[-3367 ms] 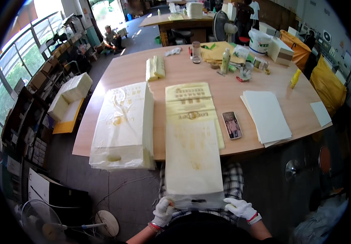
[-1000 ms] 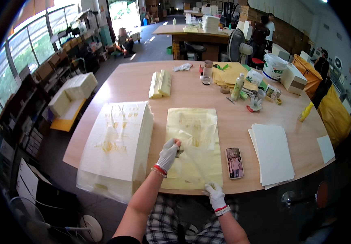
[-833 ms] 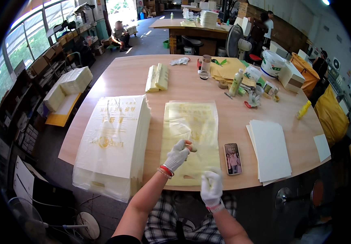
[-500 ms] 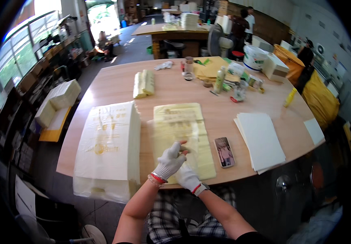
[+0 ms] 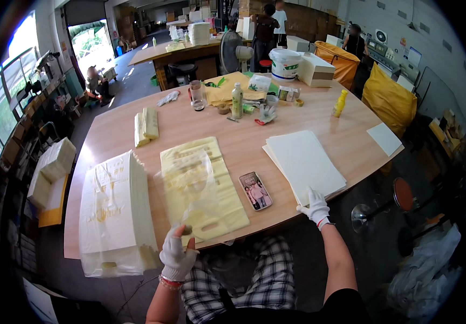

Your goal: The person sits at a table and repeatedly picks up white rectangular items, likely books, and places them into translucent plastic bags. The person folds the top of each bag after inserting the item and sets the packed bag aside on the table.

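Observation:
My left hand (image 5: 178, 256), in a white glove with the thumb and index tips bare, is at the table's near edge. Its thumb and index finger stand apart, with nothing visible between them. Just beyond it lie flat pale yellow plastic bags (image 5: 227, 202), with a crumpled translucent bag (image 5: 192, 186) on top, its near end close to my fingers. My gloved right hand (image 5: 315, 209) reaches the near corner of a stack of white sheets (image 5: 308, 159). Its fingers rest on the sheets, thumb spread to the left. Between the hands lies a phone (image 5: 255, 191).
A tall bagged white stack (image 5: 106, 200) occupies the table's left side. Folded yellow bundles (image 5: 146, 125) lie beyond it. Bottles, tape and a white bucket (image 5: 285, 66) crowd the far side. A round stool (image 5: 403, 194) stands off the right edge. Other people are farther back.
My hands have separated: the right moved from the bags to the white sheets, the left drew back toward the near edge. The translucent bag now lies on the yellow bags. The view has shifted right.

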